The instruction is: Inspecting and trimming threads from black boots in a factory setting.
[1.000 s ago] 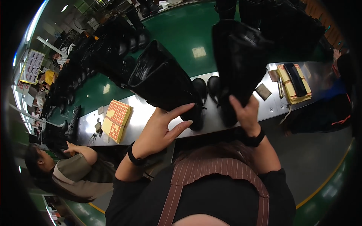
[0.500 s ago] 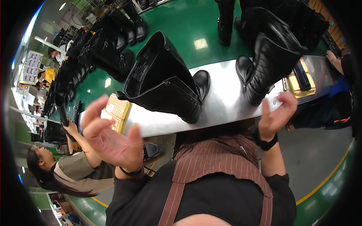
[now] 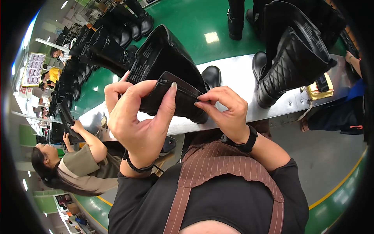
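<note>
A tall black boot (image 3: pixel 177 58) stands in front of me on the metal worktop edge, its wide shaft opening facing up and leaning toward me. My left hand (image 3: pixel 140 113) grips the top edge of the shaft, thumb on the near side. Lower on the same side, my right hand (image 3: pixel 226 111) pinches the boot's side at the opening seam, thumb and forefinger together; a zip pull there is too small to make out. Farther right is a second black boot (image 3: pixel 286 62) with a quilted shaft, untouched by either hand.
Several black boots (image 3: pixel 105 50) line the left of the green table (image 3: pixel 175 17). A yellow stack of printed sheets (image 3: pixel 325 89) lies at the right with a dark object on it. To the left, a person (image 3: pixel 82 163) holds another boot (image 3: pixel 66 113). Another person's hand (image 3: pixel 349 56) rests at the far right.
Both hands, previously raised apart with fingers spread, have come to the near boot. The left now grips its upper edge and the right pinches its side.
</note>
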Demonstrator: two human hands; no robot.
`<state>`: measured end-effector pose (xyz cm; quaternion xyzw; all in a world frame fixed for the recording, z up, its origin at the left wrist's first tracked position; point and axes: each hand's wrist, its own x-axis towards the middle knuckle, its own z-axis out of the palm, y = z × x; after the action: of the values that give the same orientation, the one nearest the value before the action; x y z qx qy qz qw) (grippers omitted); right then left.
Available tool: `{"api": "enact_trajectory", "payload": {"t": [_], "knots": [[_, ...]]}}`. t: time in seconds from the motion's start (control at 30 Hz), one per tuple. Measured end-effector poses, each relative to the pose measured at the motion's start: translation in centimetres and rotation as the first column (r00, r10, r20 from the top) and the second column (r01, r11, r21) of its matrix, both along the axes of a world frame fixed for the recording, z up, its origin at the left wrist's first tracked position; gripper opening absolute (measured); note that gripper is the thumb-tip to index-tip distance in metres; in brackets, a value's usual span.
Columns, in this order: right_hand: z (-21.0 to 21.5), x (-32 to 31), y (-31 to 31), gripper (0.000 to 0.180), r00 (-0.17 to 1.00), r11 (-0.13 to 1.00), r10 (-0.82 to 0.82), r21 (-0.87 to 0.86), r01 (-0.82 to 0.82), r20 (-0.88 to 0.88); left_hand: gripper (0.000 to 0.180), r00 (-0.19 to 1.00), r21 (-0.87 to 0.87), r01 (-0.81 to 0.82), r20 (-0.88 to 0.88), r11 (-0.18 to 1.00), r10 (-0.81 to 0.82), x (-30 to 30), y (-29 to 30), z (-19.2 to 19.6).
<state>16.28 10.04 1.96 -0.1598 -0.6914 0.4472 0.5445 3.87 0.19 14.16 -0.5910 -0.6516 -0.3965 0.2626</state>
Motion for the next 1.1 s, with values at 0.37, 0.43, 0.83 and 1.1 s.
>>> {"api": "enact_trajectory", "payload": {"t": [0.37,0.43,0.83,1.1], "knots": [[-0.6,-0.2,1.7,0.011,0.986,0.987,0.149,-0.072,-0.144,0.075,0.027,0.984,0.02,0.034,0.173,0.999,-0.037,0.6,-0.1,-0.6],[-1.1,0.0,2.2,0.009,0.967,0.955,0.255,-0.157,-0.251,0.01,0.028,0.992,0.039,0.041,0.118,0.998,-0.045,0.7,0.1,-0.4],[-0.8,0.9,4.0,0.029,0.985,0.966,0.149,-0.225,-0.127,0.083,0.04,0.94,-0.46,0.284,-0.04,0.842,-0.339,0.5,-2.8,2.5],[-0.7,1.5,3.1,0.025,0.997,0.998,0.061,-0.028,-0.063,-0.044,0.024,0.999,-0.14,-0.016,-0.037,0.99,0.011,1.4,-0.6,0.5]]}}
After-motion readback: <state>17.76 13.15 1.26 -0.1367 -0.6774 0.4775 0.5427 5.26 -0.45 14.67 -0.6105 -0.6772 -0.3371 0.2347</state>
